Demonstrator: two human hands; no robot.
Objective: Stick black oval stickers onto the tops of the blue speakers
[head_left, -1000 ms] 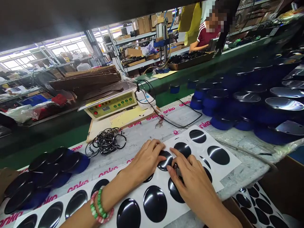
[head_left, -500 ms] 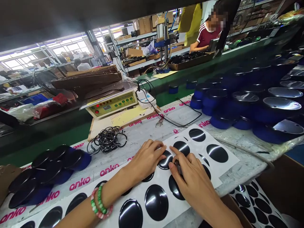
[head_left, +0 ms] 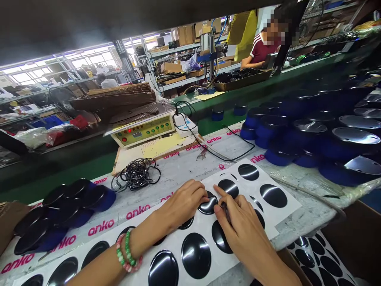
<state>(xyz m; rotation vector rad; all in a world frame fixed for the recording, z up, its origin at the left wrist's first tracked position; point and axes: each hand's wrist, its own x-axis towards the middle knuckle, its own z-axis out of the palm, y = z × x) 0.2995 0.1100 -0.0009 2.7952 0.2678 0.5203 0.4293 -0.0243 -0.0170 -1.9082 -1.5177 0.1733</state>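
Note:
White sheets (head_left: 229,254) bearing several glossy black oval stickers lie across the bench under both hands. My left hand (head_left: 186,202), with two beaded bracelets at its wrist, is closed, its fingertips pinched at the upper left edge of one oval sticker (head_left: 208,206). On that sticker's other side, my right hand (head_left: 241,218) is closed around a small dark tool (head_left: 227,211), mostly hidden by thumb and fingers. Its index finger points out over the sheet. More oval stickers (head_left: 196,255) lie flat nearer to me.
Blue cups with black tops (head_left: 65,210) stand at the left; a large group of blue ones (head_left: 276,131) fills the right. Black rings (head_left: 138,174) lie tangled near a control box (head_left: 143,129). A cable (head_left: 309,190) crosses the right edge. A co-worker (head_left: 258,49) sits beyond the green belt.
My left fingertips have closed together at the sticker's edge, and its reflection looks different. My right hand stays close by, still holding the dark tool. The view has shifted slightly.

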